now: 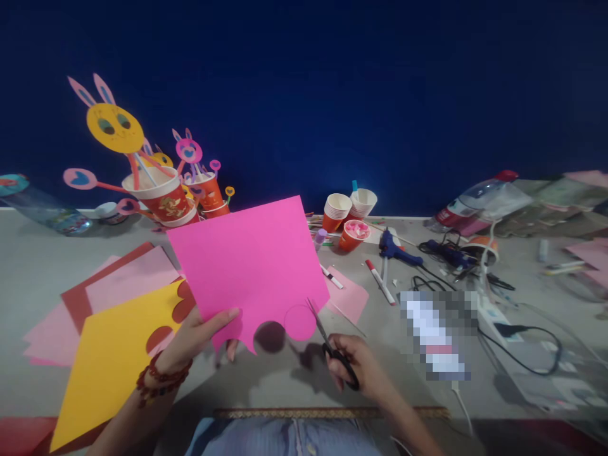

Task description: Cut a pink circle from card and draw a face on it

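Pink sheet (251, 259): centre of the frame, held up over the worktop (275, 386); we see its long axis run left to right, climbing slightly rightward, with the scalloped edge facing the bottom of the frame.
Drawn circle (300, 323): on the sheet's lower right part, just beside a round notch.
Left hand (202, 332): pinching the sheet's lower left corner, thumb on the face toward us.
Scissors (322, 329): right of lower centre; tips toward the upper left, long axis sloping steeply down to the handles, blades by the circle's right side.
Right hand (354, 361): fingers wrapped around the scissors' handles.
Yellow sheet (109, 354): lower left of the frame, partly behind our left forearm.
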### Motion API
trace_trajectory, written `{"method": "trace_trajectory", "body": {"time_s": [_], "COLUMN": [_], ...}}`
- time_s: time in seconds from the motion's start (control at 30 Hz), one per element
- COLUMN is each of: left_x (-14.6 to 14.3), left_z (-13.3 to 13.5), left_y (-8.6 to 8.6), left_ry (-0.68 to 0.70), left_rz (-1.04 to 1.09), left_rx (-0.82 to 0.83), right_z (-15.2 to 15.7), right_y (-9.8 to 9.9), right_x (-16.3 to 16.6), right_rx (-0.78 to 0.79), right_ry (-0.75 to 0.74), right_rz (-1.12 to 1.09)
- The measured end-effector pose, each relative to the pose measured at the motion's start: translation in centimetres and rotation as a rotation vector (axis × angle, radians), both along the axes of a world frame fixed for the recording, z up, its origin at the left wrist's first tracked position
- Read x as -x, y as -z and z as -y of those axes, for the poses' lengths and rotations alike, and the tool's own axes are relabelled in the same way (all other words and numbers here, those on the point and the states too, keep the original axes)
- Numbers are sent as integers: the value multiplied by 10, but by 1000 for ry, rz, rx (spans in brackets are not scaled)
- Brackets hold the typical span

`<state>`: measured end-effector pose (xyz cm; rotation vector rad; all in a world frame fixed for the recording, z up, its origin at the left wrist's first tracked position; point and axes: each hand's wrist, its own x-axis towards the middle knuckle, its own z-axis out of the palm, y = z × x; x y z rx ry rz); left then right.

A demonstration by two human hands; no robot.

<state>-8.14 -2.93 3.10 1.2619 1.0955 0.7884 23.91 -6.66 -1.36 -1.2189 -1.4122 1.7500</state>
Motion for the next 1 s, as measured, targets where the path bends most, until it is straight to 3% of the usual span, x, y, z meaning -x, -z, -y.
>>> {"method": "trace_trajectory", "body": {"time_s": [0.27,0.77,1.0], "left_x": [4,7,13], "left_z": [-1,-10,-14], "left_y": [4,-7,1], "left_ry": [-12,69,102], "left_rz": [1,-8,2], "left_rx": [20,20,37], "right_z": [1,2,3], "right_y": [5,5,6], "right_x": [-4,-8,-11], "right_rx": [-9,20,39], "right_ry": [-20,-52,-70], "right_rz": [15,32,68]}}
